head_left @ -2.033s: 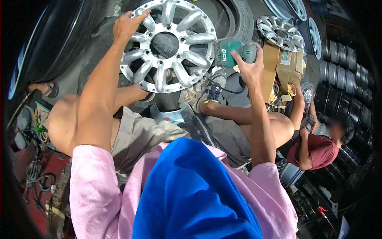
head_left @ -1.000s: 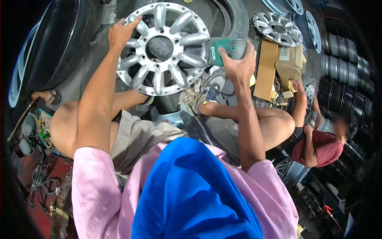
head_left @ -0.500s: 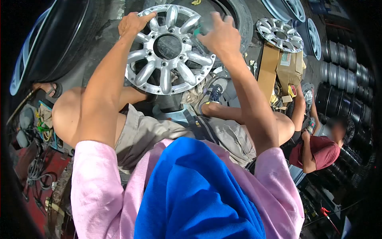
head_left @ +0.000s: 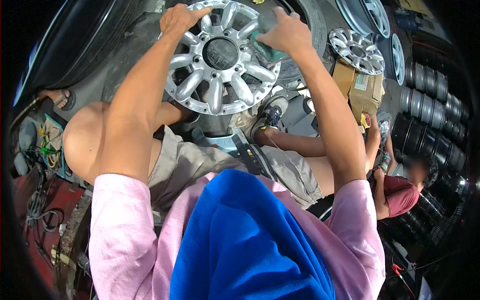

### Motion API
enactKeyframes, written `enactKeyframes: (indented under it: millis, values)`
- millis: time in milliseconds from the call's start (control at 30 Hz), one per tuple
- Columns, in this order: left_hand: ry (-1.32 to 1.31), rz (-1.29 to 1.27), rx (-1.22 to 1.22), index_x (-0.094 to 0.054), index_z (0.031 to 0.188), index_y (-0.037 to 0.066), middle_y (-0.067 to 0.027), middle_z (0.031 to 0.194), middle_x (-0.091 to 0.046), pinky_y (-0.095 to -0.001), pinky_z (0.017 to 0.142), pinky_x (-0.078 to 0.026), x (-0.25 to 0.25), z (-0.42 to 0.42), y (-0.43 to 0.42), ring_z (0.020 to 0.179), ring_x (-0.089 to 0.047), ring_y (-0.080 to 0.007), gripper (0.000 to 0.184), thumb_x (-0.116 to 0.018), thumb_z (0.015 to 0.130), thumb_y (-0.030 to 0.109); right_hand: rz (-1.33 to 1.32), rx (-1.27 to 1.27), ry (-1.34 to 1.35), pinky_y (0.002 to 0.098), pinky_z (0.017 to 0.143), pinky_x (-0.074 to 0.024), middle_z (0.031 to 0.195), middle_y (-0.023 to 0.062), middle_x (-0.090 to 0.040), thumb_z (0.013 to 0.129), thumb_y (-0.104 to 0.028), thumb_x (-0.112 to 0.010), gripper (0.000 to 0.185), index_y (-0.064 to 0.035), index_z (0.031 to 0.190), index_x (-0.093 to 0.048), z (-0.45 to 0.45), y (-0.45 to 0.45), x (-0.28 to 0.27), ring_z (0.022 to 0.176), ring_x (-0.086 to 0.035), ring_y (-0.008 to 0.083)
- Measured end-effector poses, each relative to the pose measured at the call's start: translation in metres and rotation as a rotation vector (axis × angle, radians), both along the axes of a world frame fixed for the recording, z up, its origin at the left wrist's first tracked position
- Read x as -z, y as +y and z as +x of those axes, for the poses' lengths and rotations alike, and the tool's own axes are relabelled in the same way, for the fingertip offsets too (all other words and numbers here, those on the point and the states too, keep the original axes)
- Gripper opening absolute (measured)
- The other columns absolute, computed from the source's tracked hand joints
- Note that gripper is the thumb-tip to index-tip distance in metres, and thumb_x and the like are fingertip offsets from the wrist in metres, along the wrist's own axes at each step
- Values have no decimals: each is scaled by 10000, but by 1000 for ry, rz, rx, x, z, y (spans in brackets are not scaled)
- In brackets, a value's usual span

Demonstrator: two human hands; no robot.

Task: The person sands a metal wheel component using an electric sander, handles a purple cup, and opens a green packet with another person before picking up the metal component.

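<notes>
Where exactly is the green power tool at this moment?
In the head view, the green power tool is in the right hand, at the upper right of the large silver wheel, across from the left hand.

Pink shirt (head_left: 122, 220), soft matte fabric, loose short sleeves ending above elbows, lightly creased. Bright blue cloth (head_left: 245, 240) over chest, broad at bottom of view, narrowing to rounded top, deep soft folds. Shorts (head_left: 190, 165) pale grey-beige, wrinkled, loose-legged. Dark strip (head_left: 252, 159) with pale edging across lap; exact kind unclear. Shoe (head_left: 274, 111) greyish, dark laces and tongue, pale sole edge; small yellow patch at ankle. Forearms, left hand (head_left: 179, 19) and right hand (head_left: 287, 34) bare.
</notes>
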State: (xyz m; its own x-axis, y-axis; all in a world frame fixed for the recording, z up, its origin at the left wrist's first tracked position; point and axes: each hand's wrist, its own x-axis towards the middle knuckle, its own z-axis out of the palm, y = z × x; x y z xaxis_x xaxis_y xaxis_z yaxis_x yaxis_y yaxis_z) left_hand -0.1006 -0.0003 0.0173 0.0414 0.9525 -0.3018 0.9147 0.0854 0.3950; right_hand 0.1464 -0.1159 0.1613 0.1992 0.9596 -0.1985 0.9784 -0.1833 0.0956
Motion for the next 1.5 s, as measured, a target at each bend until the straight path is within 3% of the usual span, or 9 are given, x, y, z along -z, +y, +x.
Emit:
enactKeyframes:
  millis: [233, 267, 433, 600, 867, 967, 1033, 1133, 1500]
  values:
    - [34, -27, -9, -687, 1342, 61, -255, 1279, -692, -509, 1025, -518, 7, -2, 1, 1223, -656, -405, 1039, -629, 713, 886, -144, 74, -86, 491, 1016, -541, 1339, 276, -636, 665, -613, -837, 1020, -135, 1500, -497, 36, 23, -20, 1197, -661, 426]
    - [-52, 153, -26, -671, 1363, 64, -246, 1301, -684, -508, 1041, -506, 20, -3, -4, 1242, -646, -397, 1051, -634, 709, 886, -112, 52, -61, 489, 1016, -540, 1324, 279, -645, 667, -612, -839, 1022, -129, 1500, -495, 47, 21, -17, 1201, -657, 428]
    - [-26, 51, -24, -656, 1387, 73, -242, 1315, -678, -494, 1046, -503, 6, -3, -3, 1248, -642, -395, 1062, -646, 700, 883, 83, 18, 50, 501, 985, -546, 1332, 260, -626, 676, -631, -840, 982, -147, 1464, -510, 22, -4, -6, 1165, -668, 428]
    - [-72, 113, -32, -648, 1398, 75, -244, 1326, -672, -484, 1056, -499, 10, -4, -8, 1255, -640, -390, 1064, -659, 694, 872, 121, -234, 108, 497, 845, -595, 1231, 194, -587, 743, -477, -842, 752, -264, 1393, -529, 6, -39, -16, 974, -711, 424]
    - [-84, 36, -33, -642, 1402, 70, -240, 1333, -670, -482, 1067, -491, -13, 1, -11, 1270, -631, -382, 1082, -666, 680, 875, 342, -268, 311, 469, 870, -550, 1166, 130, -605, 758, -357, -878, 700, -243, 1369, -556, 100, -65, -4, 1017, -656, 372]
    - [-40, -21, -36, -650, 1394, 69, -241, 1338, -666, -478, 1068, -490, -10, 2, -7, 1261, -637, -381, 1067, -667, 685, 867, 301, -352, 320, 493, 820, -587, 1153, 136, -571, 745, -366, -868, 709, -280, 1366, -536, 72, -65, -5, 993, -681, 388]
    - [-16, 108, -13, -759, 1178, 15, -242, 1170, -737, -482, 951, -551, -3, 2, -5, 1139, -697, -398, 964, -662, 714, 854, 260, -334, 295, 489, 806, -593, 1157, 129, -551, 730, -323, -878, 717, -303, 1366, -549, 45, -60, -5, 983, -689, 372]
    - [-13, 118, -6, -747, 1215, 26, -236, 1214, -724, -480, 969, -545, -7, 1, -6, 1164, -687, -392, 962, -661, 723, 848, 239, -604, 215, 467, 858, -584, 1184, 114, -521, 702, -240, -894, 770, -335, 1383, -548, 22, -57, -4, 1044, -681, 344]
    - [-50, 164, -59, -739, 1223, 28, -244, 1231, -715, -473, 977, -542, 3, 0, -9, 1178, -680, -389, 990, -640, 714, 872, 280, -321, 362, 496, 861, -570, 1178, 132, -517, 715, -248, -893, 772, -289, 1397, -535, 109, -83, -4, 1026, -648, 411]
